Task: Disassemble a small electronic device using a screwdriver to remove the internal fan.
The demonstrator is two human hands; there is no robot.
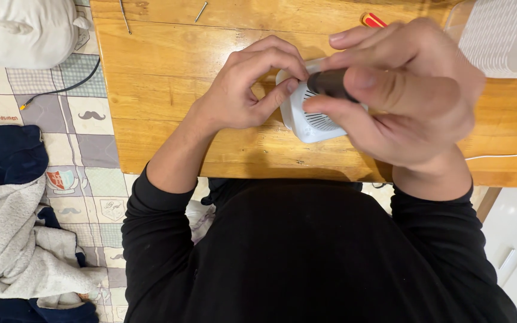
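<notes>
A small white square device with a slotted grille (pixel 306 119) lies on the wooden table (pixel 163 78). My left hand (pixel 249 87) pinches its upper left edge with thumb and forefinger. My right hand (pixel 405 96) is raised over the device and grips a dark cylindrical tool handle (pixel 333 82) that points down at the grille. Most of the device is hidden under my right hand.
A red-handled tool (pixel 373 20) lies at the table's far edge, and loose screws (pixel 201 11) lie near the top. A white ribbed container (pixel 504 36) stands at the top right. A white cable (pixel 504 157) runs at right. Blankets (pixel 13 239) cover a patterned mat at left.
</notes>
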